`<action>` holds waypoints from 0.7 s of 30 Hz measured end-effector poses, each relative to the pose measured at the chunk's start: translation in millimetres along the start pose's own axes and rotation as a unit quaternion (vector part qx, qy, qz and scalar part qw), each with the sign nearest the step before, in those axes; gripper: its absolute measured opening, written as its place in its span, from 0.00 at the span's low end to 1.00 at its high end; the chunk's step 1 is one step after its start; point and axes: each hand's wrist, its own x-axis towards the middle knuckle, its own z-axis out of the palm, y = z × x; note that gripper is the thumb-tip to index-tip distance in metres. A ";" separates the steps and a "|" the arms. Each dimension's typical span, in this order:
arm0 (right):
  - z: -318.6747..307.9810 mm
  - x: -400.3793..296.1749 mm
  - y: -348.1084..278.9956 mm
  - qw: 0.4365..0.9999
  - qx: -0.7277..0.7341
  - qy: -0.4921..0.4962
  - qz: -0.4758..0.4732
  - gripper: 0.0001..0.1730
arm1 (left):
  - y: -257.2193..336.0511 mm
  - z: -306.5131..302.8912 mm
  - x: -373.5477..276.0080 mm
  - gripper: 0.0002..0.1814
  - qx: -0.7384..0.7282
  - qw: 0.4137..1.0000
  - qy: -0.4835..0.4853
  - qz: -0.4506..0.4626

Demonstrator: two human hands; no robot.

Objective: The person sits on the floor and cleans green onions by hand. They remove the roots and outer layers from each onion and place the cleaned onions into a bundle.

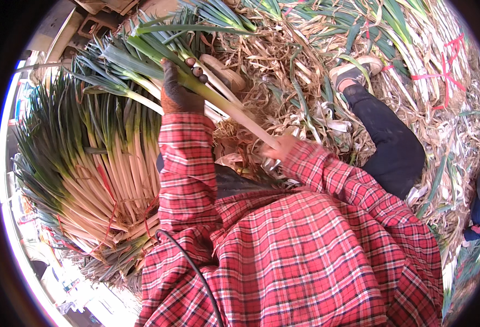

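My left hand [178,90], in a dark, worn work glove, grips a green onion stalk [233,106] where its green leaves meet the pale shaft. Bare fingertips poke out of the glove. My right hand [280,148], slightly blurred, closes around the white lower end of the same stalk. Its root tip is hidden by the hand. The stalk slants across my lap, leaves towards the upper left. Just beyond my left hand lie several more green onions [143,100], partly covered by the hand and the leaves. Red plaid sleeves cover both forearms.
Large bundles of green onions [113,163], some tied with red string, are stacked on my left. Dry peeled leaves [260,61] litter the ground ahead. My outstretched leg [387,131] lies to the right, near onions tied with pink ribbon [444,76]. A black cable [195,267] crosses my shirt.
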 end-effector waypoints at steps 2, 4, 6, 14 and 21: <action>1.2 -10.7 11.0 0.984 0.155 -0.059 0.067 0.19 | 1.0 -9.2 5.1 0.17 0.035 0.999 0.007 -0.024; -4.2 -12.9 8.3 0.987 0.138 -0.056 0.053 0.20 | -11.1 -15.6 8.4 0.19 0.022 0.996 0.076 -0.038; -9.2 -1.8 -11.7 0.977 0.178 0.003 -0.117 0.20 | -31.4 -18.7 11.3 0.22 0.011 0.998 0.006 -0.068; -17.6 -39.6 -62.1 0.898 0.403 -0.003 -0.175 0.23 | -58.4 -67.5 62.7 0.27 0.235 0.962 0.123 -0.067; -67.4 -212.9 -53.1 0.949 0.311 0.024 -0.035 0.19 | -88.7 -152.1 131.6 0.35 0.635 0.744 0.183 -0.099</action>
